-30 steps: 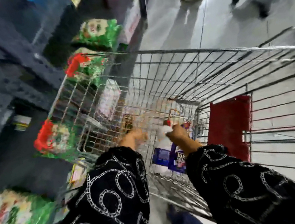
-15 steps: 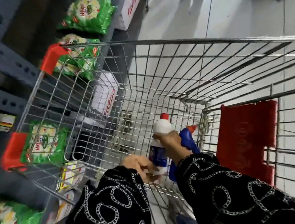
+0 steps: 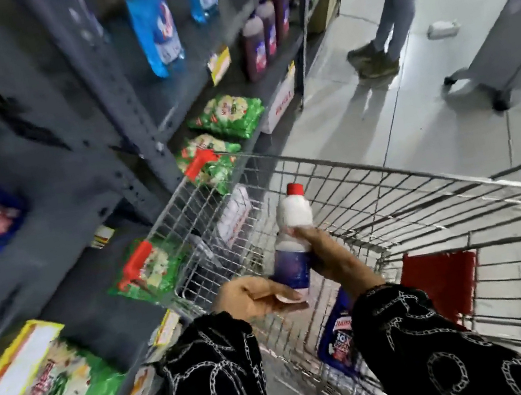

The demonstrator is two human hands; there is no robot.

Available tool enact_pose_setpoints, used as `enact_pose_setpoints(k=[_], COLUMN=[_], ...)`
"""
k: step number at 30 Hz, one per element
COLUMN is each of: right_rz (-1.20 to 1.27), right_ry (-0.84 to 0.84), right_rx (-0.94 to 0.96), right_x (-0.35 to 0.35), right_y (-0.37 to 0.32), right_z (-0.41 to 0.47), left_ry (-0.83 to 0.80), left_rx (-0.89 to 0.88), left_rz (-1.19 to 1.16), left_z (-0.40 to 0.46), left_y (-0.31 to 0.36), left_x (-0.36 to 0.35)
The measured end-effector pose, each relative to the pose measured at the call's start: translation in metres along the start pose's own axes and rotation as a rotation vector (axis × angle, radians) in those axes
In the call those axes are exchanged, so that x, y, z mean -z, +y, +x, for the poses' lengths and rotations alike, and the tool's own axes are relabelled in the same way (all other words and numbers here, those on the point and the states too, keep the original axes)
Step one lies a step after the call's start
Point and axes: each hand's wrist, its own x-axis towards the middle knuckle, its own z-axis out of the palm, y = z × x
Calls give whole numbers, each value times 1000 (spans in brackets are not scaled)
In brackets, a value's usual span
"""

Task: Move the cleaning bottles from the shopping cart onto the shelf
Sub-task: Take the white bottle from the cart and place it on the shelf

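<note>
A white cleaning bottle [image 3: 293, 226] with a red cap and blue label is held upright above the wire shopping cart [image 3: 408, 192]. My right hand [image 3: 326, 250] grips its middle from the right. My left hand [image 3: 256, 297] holds its base from below. A second blue bottle [image 3: 337, 333] lies in the cart under my right forearm, partly hidden. The grey metal shelf [image 3: 115, 94] stands to the left of the cart.
Blue refill bottles [image 3: 153, 24] and dark purple bottles [image 3: 256, 44] stand on the upper shelf. Green detergent bags [image 3: 227, 117] lie on the lowest shelf beside the cart. A person's legs [image 3: 388, 0] stand in the aisle ahead. A red flap [image 3: 441, 283] hangs in the cart.
Both hands have lifted the white bottle up out of the cart. My view has swung up and left toward the shelf.
</note>
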Motion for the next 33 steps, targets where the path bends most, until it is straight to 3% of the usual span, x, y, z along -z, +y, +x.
enact_pose_setpoints(k=[3, 5, 8, 11, 14, 18, 24, 27, 33], right_rz=[-61, -81, -108, -168, -245, -373, -613, -649, -772], right_ry=[-5, -43, -135, -201, -258, -373, -506, -476, -393], right_rx=[53, 108, 190, 202, 216, 241, 322, 382, 430], right_x=[-40, -72, -124, -173, -223, -302, -418, -473, -543], right_y=[-19, -29, -37, -33, -23, -1, 39, 68, 125], right_z=[-23, -43, -75, -99, -119, -139, -156, -158, -149], left_ry=[33, -39, -51, -142, -84, 45, 409, 732, 1040], left_rx=[-154, -223, -165, -204, -249, -357, -615, -739, -701], left_rz=[5, 0, 21, 88, 89, 66, -33, -55, -282], left_z=[-14, -32, -147, -209, -261, -325, -393, -426, -456], left_y=[6, 8, 33, 35, 21, -13, -70, -94, -131], left_x=[38, 56, 17, 20, 42, 81, 157, 181, 221])
